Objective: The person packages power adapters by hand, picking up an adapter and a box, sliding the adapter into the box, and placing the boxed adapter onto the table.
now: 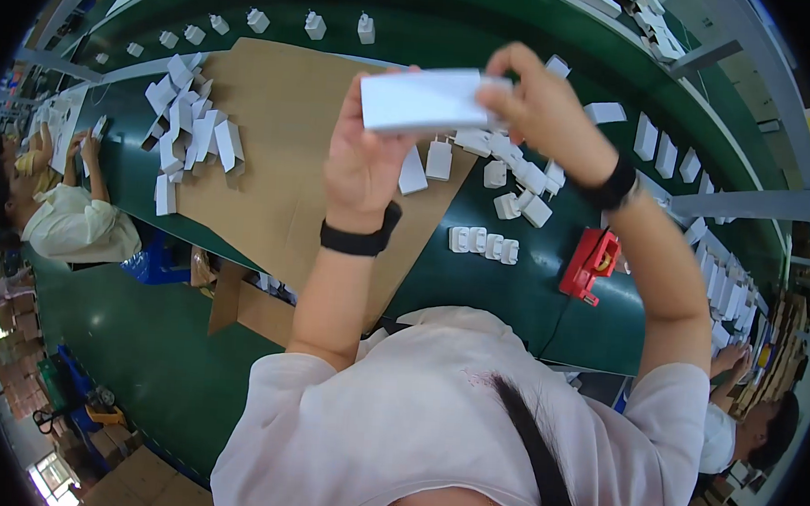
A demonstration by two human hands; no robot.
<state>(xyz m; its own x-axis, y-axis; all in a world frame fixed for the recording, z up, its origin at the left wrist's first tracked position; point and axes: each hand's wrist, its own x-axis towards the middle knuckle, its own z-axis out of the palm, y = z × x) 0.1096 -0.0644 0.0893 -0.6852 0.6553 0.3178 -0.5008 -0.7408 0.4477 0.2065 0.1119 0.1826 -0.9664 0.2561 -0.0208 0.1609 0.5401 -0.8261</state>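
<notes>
A: We log one white box (pixel 421 99), flat and held raised above the cardboard sheet (pixel 281 153). Who holds it?

B: Both hands. We see the left hand (pixel 362 162) clasped on the box's lower left edge, fingers behind it, and the right hand (pixel 536 108) pinching its right end. Each wrist carries one black band.

A: Counts on the belt (pixel 477 294)?

B: We count four white chargers (pixel 484 244) in a row just below the hands, and one red tool (pixel 590 264) to their right with a cable running off it. Under the box lies a loose cluster of chargers (pixel 516 181); we make it roughly ten, partly hidden by the hands.

A: And the sheet?

B: One pile of folded white cartons (pixel 190 129) at its left edge, too overlapped for an exact count. Along the far belt we count three upright chargers (pixel 315 25) in a line, with smaller ones trailing left.

A: Other people?

B: Two: one person (pixel 64 218) at left, one (pixel 746 432) at lower right.
</notes>
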